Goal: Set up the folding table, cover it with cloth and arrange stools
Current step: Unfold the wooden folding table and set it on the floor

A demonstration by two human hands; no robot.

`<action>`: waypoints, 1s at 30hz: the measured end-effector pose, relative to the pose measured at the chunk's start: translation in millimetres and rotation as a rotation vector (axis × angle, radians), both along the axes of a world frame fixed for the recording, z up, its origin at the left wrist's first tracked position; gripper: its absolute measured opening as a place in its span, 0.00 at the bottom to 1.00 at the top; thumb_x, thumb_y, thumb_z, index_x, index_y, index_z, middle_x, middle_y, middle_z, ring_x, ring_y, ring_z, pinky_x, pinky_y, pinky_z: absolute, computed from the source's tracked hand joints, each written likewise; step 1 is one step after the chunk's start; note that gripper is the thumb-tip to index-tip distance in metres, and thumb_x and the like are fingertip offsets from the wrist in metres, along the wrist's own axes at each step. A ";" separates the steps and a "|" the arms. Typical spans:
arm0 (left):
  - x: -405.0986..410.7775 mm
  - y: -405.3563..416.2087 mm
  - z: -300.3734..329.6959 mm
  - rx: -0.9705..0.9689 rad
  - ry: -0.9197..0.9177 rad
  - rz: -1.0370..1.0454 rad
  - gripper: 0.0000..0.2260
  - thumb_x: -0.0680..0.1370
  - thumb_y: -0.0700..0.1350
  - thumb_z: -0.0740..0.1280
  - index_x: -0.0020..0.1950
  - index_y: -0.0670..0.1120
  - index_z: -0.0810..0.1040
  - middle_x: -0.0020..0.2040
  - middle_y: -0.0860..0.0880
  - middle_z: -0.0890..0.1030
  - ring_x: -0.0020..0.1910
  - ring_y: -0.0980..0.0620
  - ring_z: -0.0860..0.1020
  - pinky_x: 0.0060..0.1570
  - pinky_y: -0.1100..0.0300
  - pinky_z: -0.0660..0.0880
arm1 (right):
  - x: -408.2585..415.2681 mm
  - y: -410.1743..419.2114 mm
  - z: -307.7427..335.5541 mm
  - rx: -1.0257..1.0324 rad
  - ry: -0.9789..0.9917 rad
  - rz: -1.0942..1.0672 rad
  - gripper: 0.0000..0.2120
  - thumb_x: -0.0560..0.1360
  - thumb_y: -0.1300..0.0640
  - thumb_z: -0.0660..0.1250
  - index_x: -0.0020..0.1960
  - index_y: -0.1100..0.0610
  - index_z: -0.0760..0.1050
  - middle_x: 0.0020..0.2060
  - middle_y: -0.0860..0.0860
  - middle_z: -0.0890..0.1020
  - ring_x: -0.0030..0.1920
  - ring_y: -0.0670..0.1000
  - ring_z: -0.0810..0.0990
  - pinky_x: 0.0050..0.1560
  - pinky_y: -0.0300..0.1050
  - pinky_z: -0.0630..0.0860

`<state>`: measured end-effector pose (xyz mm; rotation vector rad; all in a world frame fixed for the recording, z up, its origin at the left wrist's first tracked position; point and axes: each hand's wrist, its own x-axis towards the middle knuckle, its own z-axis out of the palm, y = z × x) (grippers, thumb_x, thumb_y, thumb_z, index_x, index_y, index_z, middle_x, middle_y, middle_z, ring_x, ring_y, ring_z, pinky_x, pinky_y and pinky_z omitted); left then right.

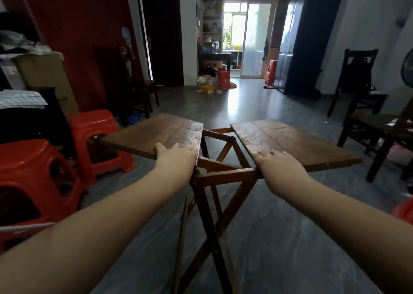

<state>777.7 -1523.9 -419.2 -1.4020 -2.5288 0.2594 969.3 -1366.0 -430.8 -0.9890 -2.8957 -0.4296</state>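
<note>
— Where is the folding table (225, 173) right now?

— Straight ahead of you at 12 o'clock, standing on the grey floor (279, 238). Its crossed wooden legs are spread, and its top is in two halves: the left leaf (156, 132) and the right leaf (290, 137) lie nearly flat, with an open gap between them where the frame shows.

— And your hands?

— Your left hand (176, 157) grips the near edge of the left leaf close to its inner corner: the thumb and a finger lie on top of the board, the rest are curled under the edge, out of sight. Your right hand (277, 164) grips the near inner corner of the right leaf; its fingers (272, 152) curl over onto the board, close together, nails showing.

— Where are the stools?

— Two red plastic stools sit at your 9 to 10 o'clock. The nearer stool (29, 166) is low at the left edge; the farther stool (93, 128) stands just beside the left leaf's outer corner. Whether that corner touches it, you cannot tell. A stack of red stools (271, 71) stands well away at 1 o'clock by the glass door.

— Any cloth?

— A white checked cloth (20, 99) lies folded on dark furniture at 9 o'clock. Dark wooden chairs (366, 126) stand at 3 o'clock.
</note>
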 end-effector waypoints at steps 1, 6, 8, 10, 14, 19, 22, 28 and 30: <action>2.6 -0.5 -0.7 -0.008 0.001 0.004 0.23 0.78 0.39 0.63 0.72 0.54 0.67 0.70 0.50 0.72 0.72 0.44 0.66 0.65 0.28 0.58 | -2.8 -5.6 -0.9 -0.001 -0.004 0.004 0.30 0.75 0.64 0.63 0.76 0.53 0.61 0.70 0.52 0.72 0.69 0.58 0.71 0.68 0.57 0.69; 21.3 -3.2 -14.3 -0.057 0.033 0.019 0.25 0.79 0.41 0.62 0.76 0.50 0.62 0.74 0.47 0.69 0.74 0.41 0.64 0.65 0.25 0.51 | -20.2 -35.7 -13.6 -0.020 -0.045 -0.005 0.34 0.75 0.61 0.66 0.78 0.55 0.56 0.74 0.54 0.67 0.71 0.61 0.68 0.69 0.62 0.66; 25.0 -7.0 -15.4 -0.066 0.042 0.027 0.25 0.80 0.42 0.62 0.77 0.50 0.62 0.75 0.46 0.68 0.75 0.40 0.63 0.66 0.25 0.51 | -24.5 -46.1 -18.8 -0.055 -0.053 0.000 0.35 0.75 0.62 0.65 0.78 0.55 0.55 0.75 0.53 0.65 0.73 0.62 0.66 0.70 0.64 0.64; 26.2 -12.5 -15.3 -0.082 0.026 0.029 0.26 0.79 0.43 0.63 0.77 0.49 0.62 0.75 0.46 0.67 0.75 0.40 0.62 0.66 0.24 0.50 | -25.3 -52.3 -23.7 -0.073 -0.047 0.003 0.35 0.75 0.62 0.65 0.79 0.55 0.55 0.75 0.53 0.65 0.72 0.62 0.66 0.70 0.65 0.64; 23.8 -29.9 -21.2 -0.079 -0.001 0.037 0.28 0.80 0.43 0.63 0.79 0.49 0.58 0.77 0.46 0.65 0.77 0.40 0.60 0.67 0.24 0.52 | -24.8 -63.6 -31.2 -0.110 -0.047 0.004 0.35 0.76 0.62 0.65 0.79 0.55 0.54 0.77 0.54 0.62 0.73 0.63 0.64 0.71 0.66 0.62; 20.3 -52.8 -36.5 -0.075 -0.013 0.047 0.30 0.80 0.43 0.63 0.80 0.50 0.54 0.79 0.47 0.60 0.78 0.42 0.57 0.69 0.26 0.52 | -36.2 -86.2 -38.7 -0.109 -0.079 0.023 0.36 0.77 0.60 0.64 0.80 0.56 0.50 0.78 0.54 0.59 0.76 0.64 0.58 0.73 0.69 0.57; 22.1 -60.8 -42.1 -0.104 -0.043 0.059 0.34 0.80 0.44 0.65 0.81 0.49 0.51 0.80 0.47 0.56 0.79 0.42 0.54 0.69 0.26 0.51 | -45.0 -97.1 -43.4 -0.113 -0.088 0.053 0.36 0.78 0.60 0.64 0.80 0.56 0.49 0.79 0.54 0.56 0.77 0.64 0.55 0.73 0.69 0.55; 10.3 -70.8 -51.4 -0.135 -0.113 0.113 0.38 0.78 0.45 0.69 0.81 0.50 0.50 0.81 0.46 0.55 0.79 0.42 0.53 0.70 0.26 0.51 | -63.9 -110.5 -60.6 -0.154 -0.113 0.101 0.38 0.78 0.55 0.66 0.80 0.54 0.47 0.80 0.53 0.54 0.78 0.63 0.54 0.74 0.68 0.54; 5.8 -74.5 -56.4 -0.132 -0.137 0.124 0.40 0.77 0.45 0.71 0.81 0.50 0.50 0.81 0.46 0.55 0.79 0.42 0.53 0.70 0.27 0.51 | -70.6 -114.0 -62.2 -0.151 -0.131 0.103 0.39 0.78 0.54 0.66 0.80 0.54 0.46 0.80 0.53 0.53 0.78 0.63 0.54 0.74 0.68 0.54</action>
